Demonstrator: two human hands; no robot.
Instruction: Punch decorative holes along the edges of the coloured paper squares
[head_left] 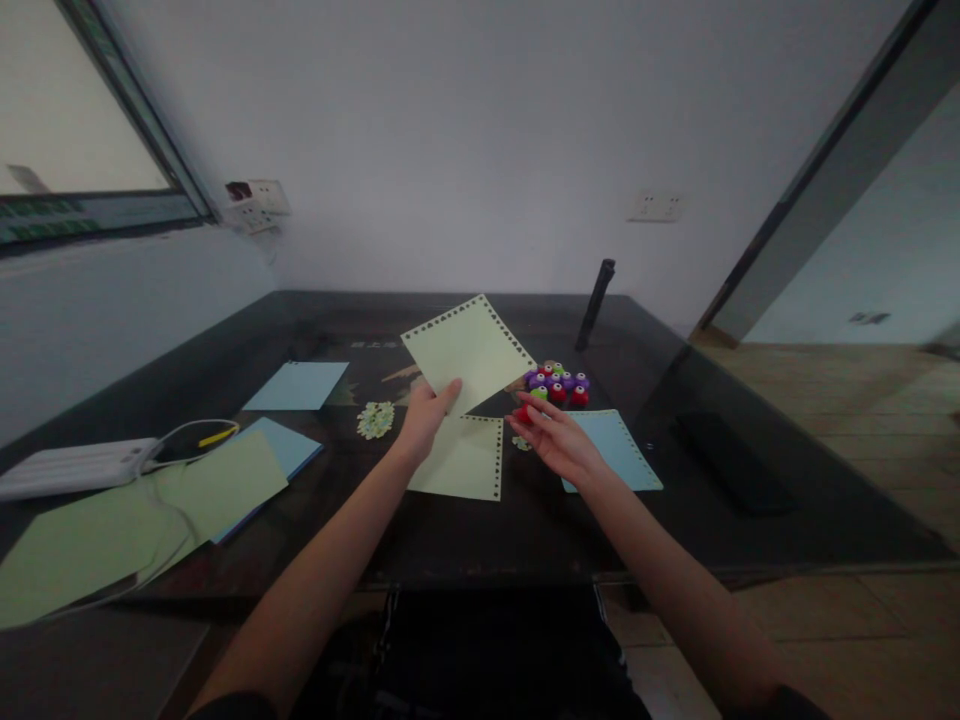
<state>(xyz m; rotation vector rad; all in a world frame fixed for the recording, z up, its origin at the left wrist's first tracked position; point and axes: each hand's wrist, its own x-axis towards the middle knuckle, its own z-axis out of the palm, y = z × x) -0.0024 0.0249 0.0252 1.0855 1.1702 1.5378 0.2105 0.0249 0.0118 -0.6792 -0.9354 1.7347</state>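
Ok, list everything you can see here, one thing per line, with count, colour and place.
table: one, dark, fills the middle
held sheet: one, pale green with punched edges, raised in the left hand
flat sheet: one, pale green, on the table under the hands
blue sheets: three, light blue, one far left, one in the left pile, one under the right hand
green sheets: a few, pale green, near left corner
small punches: a cluster, purple, red and green, behind the right hand
paper bits: one heap, whitish green, left of the hands
power strip: one, white, far left
black stick: one, far edge
left hand: grips the held sheet
right hand: open, holding something small and red
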